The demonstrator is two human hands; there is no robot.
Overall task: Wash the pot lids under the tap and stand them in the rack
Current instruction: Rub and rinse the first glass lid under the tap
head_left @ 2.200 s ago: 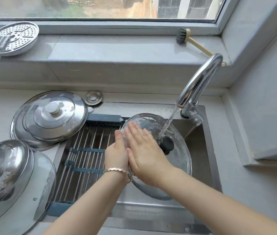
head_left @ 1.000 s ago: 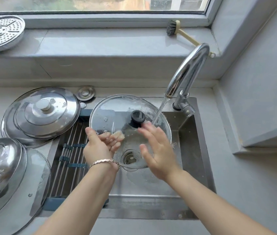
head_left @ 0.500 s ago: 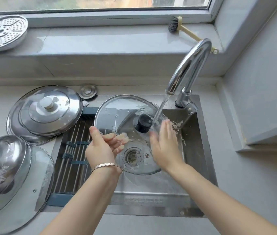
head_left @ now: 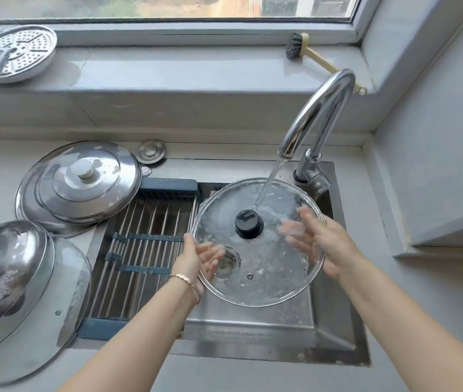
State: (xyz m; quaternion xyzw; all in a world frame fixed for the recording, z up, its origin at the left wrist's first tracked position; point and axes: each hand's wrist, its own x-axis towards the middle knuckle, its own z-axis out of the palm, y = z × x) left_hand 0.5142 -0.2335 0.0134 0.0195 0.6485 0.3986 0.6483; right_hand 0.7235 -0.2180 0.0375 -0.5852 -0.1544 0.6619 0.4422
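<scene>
A clear glass lid (head_left: 264,273) with a black knob (head_left: 248,224) hangs tilted over the sink (head_left: 253,318). Water from the chrome tap (head_left: 315,108) falls on it just beside the knob. My left hand (head_left: 193,257) pinches the lid's left rim, thumb on top and fingers showing through the glass from beneath. My right hand (head_left: 326,244) is at the right rim, its straight, blurred fingers lying against the glass. The roll-up rack (head_left: 145,250) spans the left half of the sink and holds nothing.
Two stacked steel lids (head_left: 83,182) lie on the counter behind the rack. A domed steel lid (head_left: 6,273) rests on a large glass lid (head_left: 55,321) at the front left. A sink plug (head_left: 150,150), steamer plate (head_left: 12,52) and brush (head_left: 295,49) sit further back.
The glass lid has shifted right and turned flatter, so the stream now lands beside the knob. My right hand moved out to the lid's right rim. My left hand kept its hold.
</scene>
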